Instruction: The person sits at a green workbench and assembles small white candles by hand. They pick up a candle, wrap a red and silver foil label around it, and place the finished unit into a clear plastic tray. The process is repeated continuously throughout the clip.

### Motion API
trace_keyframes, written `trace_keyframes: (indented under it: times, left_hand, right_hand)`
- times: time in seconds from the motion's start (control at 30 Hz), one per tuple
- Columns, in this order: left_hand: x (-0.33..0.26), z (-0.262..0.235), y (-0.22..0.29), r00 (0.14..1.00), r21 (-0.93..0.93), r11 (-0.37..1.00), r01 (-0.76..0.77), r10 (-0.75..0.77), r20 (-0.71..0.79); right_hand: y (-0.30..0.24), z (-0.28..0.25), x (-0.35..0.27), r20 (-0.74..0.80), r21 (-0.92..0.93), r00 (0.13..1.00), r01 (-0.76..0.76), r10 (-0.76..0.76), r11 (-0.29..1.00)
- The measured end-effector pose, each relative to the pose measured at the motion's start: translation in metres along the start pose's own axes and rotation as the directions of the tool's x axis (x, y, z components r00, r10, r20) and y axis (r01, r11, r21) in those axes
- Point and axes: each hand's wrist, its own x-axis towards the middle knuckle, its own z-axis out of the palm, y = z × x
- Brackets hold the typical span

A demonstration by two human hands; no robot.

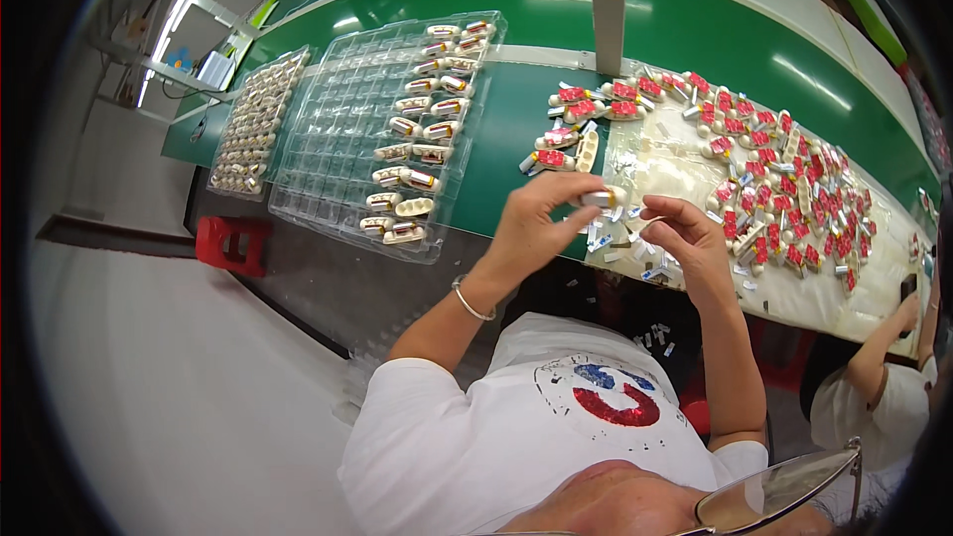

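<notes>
My left hand (pixel 544 223) pinches a small white rounded piece with an amber band (pixel 601 198) between thumb and fingers. It is held over the near left edge of the cream-covered work surface (pixel 645 164). Just to its right, my right hand (pixel 687 238) is raised with thumb and forefinger curved and a little apart; nothing shows between them. Small white-and-blue paper strips (pixel 650 263) lie scattered below both hands. Beyond them is a cluster of similar white pieces with red labels (pixel 566 129).
To the left, a clear plastic tray (pixel 328 129) has white pieces in its right-hand columns. A fuller tray (pixel 260 124) stands farther left. Many red-labelled pieces (pixel 794 184) spread rightward. A metal post (pixel 608 10) rises behind. Another person's arm (pixel 879 347) reaches in at right; a red stool (pixel 230 244) stands below.
</notes>
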Motion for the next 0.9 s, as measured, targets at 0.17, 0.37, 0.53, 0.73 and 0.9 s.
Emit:
trace_keyframes:
  times: [0.17, 0.37, 0.53, 0.73, 0.9]
  left_hand:
    - [0.029, -0.101, -0.068, 0.931, -0.138, 0.988, 0.074, -0.119, -0.346]
    - [0.054, -0.246, -0.158, 0.857, 0.691, 0.655, 0.305, 0.128, -0.499]
    - [0.095, -0.281, -0.193, 0.953, 0.907, 0.419, 0.042, 0.257, -0.163]
    - [0.104, -0.322, -0.235, 0.999, 0.798, 0.603, -0.006, -0.033, 0.032]
    - [0.120, -0.269, -0.191, 0.985, 0.914, 0.403, 0.052, 0.127, -0.112]
  right_hand:
    - [-0.003, -0.032, -0.006, -0.109, -0.127, 0.987, 0.103, -0.117, 0.987]
    - [0.001, -0.100, -0.035, -0.337, -0.214, 0.917, 0.147, -0.214, 0.966]
    - [-0.004, -0.142, -0.074, -0.621, -0.378, 0.680, 0.174, -0.389, 0.909]
    - [-0.008, -0.190, -0.105, -0.715, -0.546, 0.466, 0.093, -0.521, 0.833]
    - [-0.005, -0.212, -0.129, -0.463, -0.878, 0.527, -0.164, -0.713, 0.449]
